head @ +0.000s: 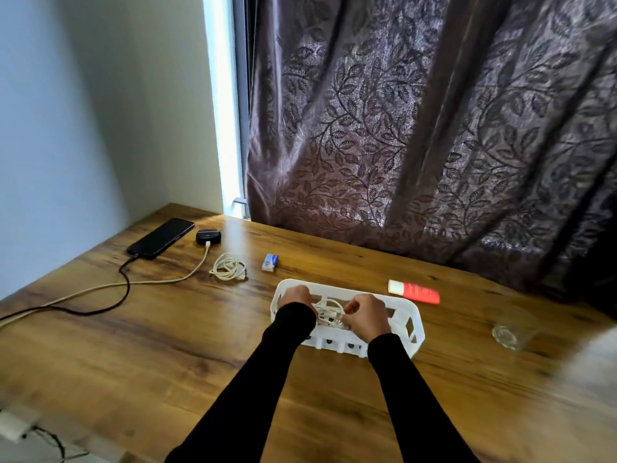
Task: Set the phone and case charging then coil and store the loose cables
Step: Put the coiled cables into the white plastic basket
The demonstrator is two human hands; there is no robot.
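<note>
Cable (329, 312) — half-hidden behind hands (364, 317)

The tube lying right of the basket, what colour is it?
Red plastic tube with a white cap, head view.

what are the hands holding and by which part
Both hands, left and right, grip a white cable over the basket, fingers closed on its bundled loops; which exact part cannot be told.

One head-worn view looks forward and down, close over the wooden table (167, 345), toward the curtain (434, 128).
</note>
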